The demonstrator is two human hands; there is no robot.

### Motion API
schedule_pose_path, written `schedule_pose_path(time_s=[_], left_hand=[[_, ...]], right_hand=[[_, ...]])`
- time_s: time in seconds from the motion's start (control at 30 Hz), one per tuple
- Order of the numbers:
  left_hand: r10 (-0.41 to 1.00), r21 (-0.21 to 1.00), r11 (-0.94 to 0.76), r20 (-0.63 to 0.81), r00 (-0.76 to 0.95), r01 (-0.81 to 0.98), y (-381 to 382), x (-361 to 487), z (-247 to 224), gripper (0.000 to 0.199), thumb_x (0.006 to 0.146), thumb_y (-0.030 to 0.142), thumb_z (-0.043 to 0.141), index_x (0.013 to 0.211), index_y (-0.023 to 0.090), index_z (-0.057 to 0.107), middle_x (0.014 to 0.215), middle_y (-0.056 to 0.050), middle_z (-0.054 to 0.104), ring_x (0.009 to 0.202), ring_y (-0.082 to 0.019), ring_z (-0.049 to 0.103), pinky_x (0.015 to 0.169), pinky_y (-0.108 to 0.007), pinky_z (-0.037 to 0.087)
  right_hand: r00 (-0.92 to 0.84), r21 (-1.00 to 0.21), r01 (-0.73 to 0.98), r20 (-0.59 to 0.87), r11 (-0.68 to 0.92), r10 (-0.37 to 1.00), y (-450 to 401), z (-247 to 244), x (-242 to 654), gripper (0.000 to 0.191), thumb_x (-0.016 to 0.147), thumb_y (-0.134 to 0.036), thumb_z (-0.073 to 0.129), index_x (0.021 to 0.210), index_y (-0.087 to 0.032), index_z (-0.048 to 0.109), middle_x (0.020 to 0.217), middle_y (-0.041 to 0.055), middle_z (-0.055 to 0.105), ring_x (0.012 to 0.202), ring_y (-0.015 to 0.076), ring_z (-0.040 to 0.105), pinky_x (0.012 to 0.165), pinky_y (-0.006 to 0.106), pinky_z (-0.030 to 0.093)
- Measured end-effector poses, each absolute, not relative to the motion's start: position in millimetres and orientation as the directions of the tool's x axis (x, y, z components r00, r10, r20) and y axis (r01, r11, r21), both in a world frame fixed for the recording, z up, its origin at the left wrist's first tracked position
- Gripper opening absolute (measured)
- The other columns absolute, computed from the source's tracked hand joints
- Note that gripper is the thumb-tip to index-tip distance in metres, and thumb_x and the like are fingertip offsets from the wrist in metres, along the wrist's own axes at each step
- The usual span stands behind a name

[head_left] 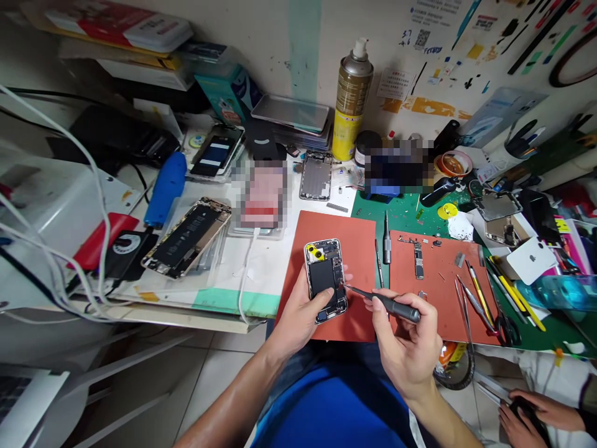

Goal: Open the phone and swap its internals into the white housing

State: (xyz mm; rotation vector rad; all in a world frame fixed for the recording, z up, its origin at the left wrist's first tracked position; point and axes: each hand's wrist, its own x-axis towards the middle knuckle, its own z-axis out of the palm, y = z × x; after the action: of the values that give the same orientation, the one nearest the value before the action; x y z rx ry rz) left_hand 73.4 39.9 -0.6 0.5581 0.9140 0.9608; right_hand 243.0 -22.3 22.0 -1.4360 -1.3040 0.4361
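An opened smartphone (323, 278) with its inner parts bare is held tilted over a reddish-brown mat (298, 249). My left hand (303, 308) grips it, thumb across the black battery and fingers behind the frame. My right hand (410, 339) is closed round a dark grey screwdriver (396, 306). The driver's thin tip is at the phone's right inner edge; whether it sits in a screw is too small to tell. Right of the phone, a second screwdriver (387, 239) and a thin tool (379, 262) lie on the bench.
A second mat (443, 298) holds a logic board (418, 258), tweezers (476, 305) and scissors (506, 326). At left lie another opened phone (189, 239) and a blue-handled tool (165, 190). A spray can (353, 99) stands behind. Another person's hands (536, 414) show at lower right.
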Motion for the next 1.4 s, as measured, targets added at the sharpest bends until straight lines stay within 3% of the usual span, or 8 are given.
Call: schedule_pose_path(time_s=[0.13,0.2,0.27,0.47,0.6,0.73,1.4], left_hand=[[0.888,0.778,0.457,-0.373,0.269,-0.431,38.0,72.0,-9.2,0.061,0.097,0.032,0.08,0.149,0.028,0.05,0.143,-0.015,0.074,0.126,-0.035,0.075,0.103,-0.05,0.063],[0.892,0.793,0.448,-0.363,0.27,-0.414,37.4,71.7,-11.9,0.06,0.098,0.033,0.078,0.15,0.028,0.049,0.145,-0.015,0.072,0.129,-0.035,0.074,0.104,-0.05,0.062],[0.895,0.803,0.439,-0.355,0.268,-0.402,37.2,71.9,-12.7,0.059,0.099,0.033,0.077,0.15,0.028,0.048,0.147,-0.016,0.071,0.13,-0.036,0.073,0.103,-0.051,0.062],[0.906,0.817,0.416,-0.333,0.263,-0.4,37.6,72.3,-11.3,0.057,0.099,0.032,0.077,0.149,0.026,0.051,0.15,-0.016,0.068,0.135,-0.036,0.069,0.108,-0.053,0.06],[0.914,0.818,0.395,-0.303,0.271,-0.418,37.4,71.6,-12.8,0.052,0.099,0.029,0.075,0.147,0.028,0.055,0.154,-0.014,0.066,0.137,-0.035,0.068,0.113,-0.053,0.057],[0.909,0.812,0.405,-0.307,0.283,-0.421,37.0,71.5,-13.6,0.051,0.1,0.03,0.074,0.147,0.027,0.055,0.154,-0.014,0.066,0.137,-0.035,0.068,0.11,-0.051,0.059],[0.897,0.782,0.437,-0.348,0.271,-0.443,38.9,72.8,-8.6,0.056,0.096,0.032,0.079,0.146,0.027,0.055,0.152,-0.015,0.067,0.137,-0.037,0.068,0.11,-0.053,0.058]], right_hand=[[0.157,-0.592,0.763,0.559,0.259,0.814,-15.2,37.1,247.1,0.028,0.098,-0.016,0.079,0.119,-0.02,0.061,0.1,0.0072,0.083,0.078,0.0189,0.084,0.074,0.026,0.069],[0.053,-0.462,0.838,0.599,0.29,0.799,-10.4,45.6,249.3,0.021,0.101,-0.018,0.078,0.114,-0.018,0.062,0.085,0.0028,0.08,0.062,0.0152,0.078,0.062,0.024,0.064],[-0.008,-0.407,0.858,0.599,0.313,0.801,-6.6,51.6,251.1,0.016,0.103,-0.019,0.076,0.11,-0.018,0.061,0.075,-0.0013,0.073,0.051,0.0123,0.069,0.053,0.024,0.057],[-0.12,-0.439,0.805,0.537,0.398,0.835,-2.1,56.6,254.6,0.014,0.104,-0.014,0.068,0.115,-0.017,0.059,0.09,0.0057,0.073,0.075,0.0175,0.075,0.069,0.029,0.063],[-0.127,-0.382,0.834,0.569,0.398,0.812,2.3,59.0,255.9,0.016,0.103,-0.018,0.072,0.112,-0.019,0.058,0.08,0.0008,0.068,0.06,0.015,0.066,0.057,0.028,0.056],[-0.14,-0.443,0.797,0.525,0.411,0.839,5.9,61.3,255.6,0.017,0.103,-0.017,0.067,0.118,-0.018,0.057,0.088,0.0044,0.07,0.07,0.0179,0.071,0.065,0.031,0.061],[-0.094,-0.44,0.813,0.548,0.382,0.831,10.4,59.8,253.2,0.02,0.102,-0.018,0.067,0.118,-0.018,0.056,0.084,0.0025,0.069,0.064,0.0172,0.07,0.059,0.029,0.058]])
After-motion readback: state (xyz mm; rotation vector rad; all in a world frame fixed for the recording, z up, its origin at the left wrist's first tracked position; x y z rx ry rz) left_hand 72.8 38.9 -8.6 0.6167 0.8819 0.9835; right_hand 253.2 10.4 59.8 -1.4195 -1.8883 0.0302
